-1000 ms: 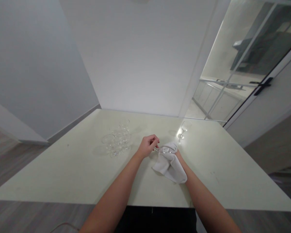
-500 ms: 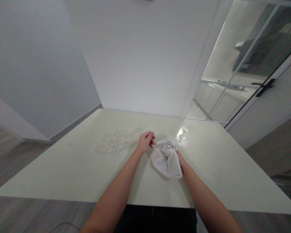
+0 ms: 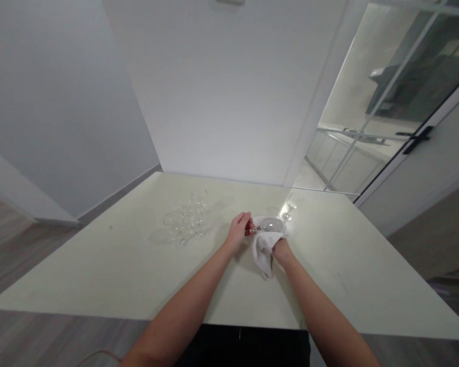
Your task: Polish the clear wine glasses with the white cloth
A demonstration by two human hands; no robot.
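A clear wine glass (image 3: 271, 225) lies tipped sideways above the table, its bowl pointing right. My left hand (image 3: 240, 230) is closed round the stem or foot end of it. A white cloth (image 3: 263, 249) is bunched below and behind the bowl. My right hand (image 3: 282, 250) grips that cloth against the near side of the bowl, its fingers mostly hidden in the folds. To the left stands a cluster of several clear stemmed glasses (image 3: 187, 220). Another wine glass (image 3: 288, 207) stands alone, upright, beyond my right hand.
The pale table (image 3: 110, 275) reaches to a white wall (image 3: 222, 102) at its far edge. At the right is a glazed door with a black handle (image 3: 417, 139). A cable (image 3: 99, 352) lies on the floor at lower left.
Both hands have shifted; the left moved slightly right and nearer. The wine glass now shows its bowl more openly, and the cloth hangs narrower, gathered in my right hand.
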